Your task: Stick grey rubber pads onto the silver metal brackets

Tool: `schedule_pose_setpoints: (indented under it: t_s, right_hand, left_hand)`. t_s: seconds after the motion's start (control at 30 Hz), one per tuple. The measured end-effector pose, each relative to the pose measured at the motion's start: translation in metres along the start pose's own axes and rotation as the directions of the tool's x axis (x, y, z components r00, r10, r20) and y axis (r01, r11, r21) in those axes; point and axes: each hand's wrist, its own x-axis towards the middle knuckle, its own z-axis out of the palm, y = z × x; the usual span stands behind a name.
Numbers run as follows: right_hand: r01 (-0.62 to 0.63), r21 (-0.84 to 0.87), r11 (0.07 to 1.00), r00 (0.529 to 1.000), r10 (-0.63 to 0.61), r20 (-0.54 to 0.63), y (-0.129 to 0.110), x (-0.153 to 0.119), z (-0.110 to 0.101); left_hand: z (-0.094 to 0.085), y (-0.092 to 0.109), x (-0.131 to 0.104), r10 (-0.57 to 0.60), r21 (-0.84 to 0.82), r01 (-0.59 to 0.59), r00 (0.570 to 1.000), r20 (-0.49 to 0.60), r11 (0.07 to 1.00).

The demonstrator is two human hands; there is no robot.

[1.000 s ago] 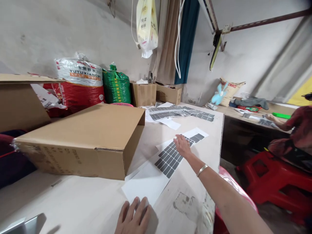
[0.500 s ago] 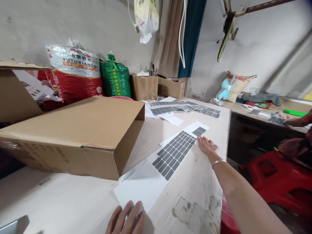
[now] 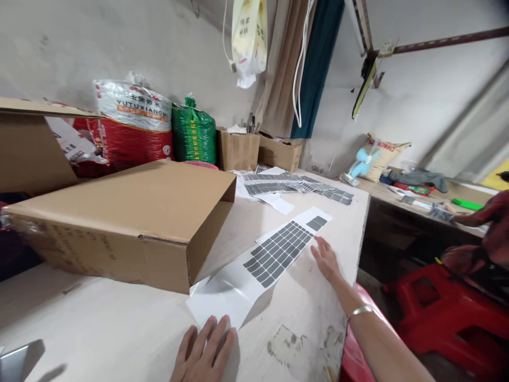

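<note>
A long white sheet with a grid of dark grey stickers (image 3: 274, 252) lies slanting across the pale table, its near part bowed up a little. My left hand (image 3: 207, 347) rests with fingers spread at the near end of the sheet, holding nothing. Beside the sheet's far right edge is my right hand (image 3: 325, 259), fingers stretched out, a bangle on the wrist. Under the sheet's far end, a white strip with two grey stickers (image 3: 317, 223) shows. More grey sticker sheets (image 3: 274, 185) are spread in a loose pile farther back.
A large cardboard box (image 3: 131, 212) stands at the left of the table (image 3: 131, 329). Behind it are a red and silver sack (image 3: 133, 127), a green sack (image 3: 193, 132) and smaller cartons. A red stool (image 3: 449, 313) and a person's arm (image 3: 473, 217) are at the right.
My right hand has come slightly nearer and its fingers have opened out. The sheet's near part now bulges up. The view has shifted slightly.
</note>
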Motion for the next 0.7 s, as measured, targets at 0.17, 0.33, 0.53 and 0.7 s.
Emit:
schedule_pose_setpoints:
  t_s: [0.17,0.33,0.53,0.7]
  right_hand:
    - [0.272,-0.067,0.960,0.956,-0.262,0.131,-0.036,-0.059,0.010]
    - [0.243,-0.164,0.956,0.967,-0.224,0.122,-0.043,-0.062,0.013]
    - [0.206,-0.243,0.948,0.978,-0.204,0.034,-0.050,-0.075,0.020]
    - [0.579,-0.123,0.806,0.807,-0.545,0.225,-0.062,-0.092,0.024]
  left_hand:
    - [-0.001,0.010,0.001,-0.179,-0.173,0.202,0.974,0.139,0.964]
    - [-0.018,0.015,0.007,-0.337,-0.309,0.417,0.899,0.281,0.855]
    - [-0.035,0.025,0.016,-0.413,-0.370,0.531,0.839,0.354,0.762]
    - [-0.045,0.031,0.024,-0.430,-0.336,0.565,0.810,0.398,0.754]
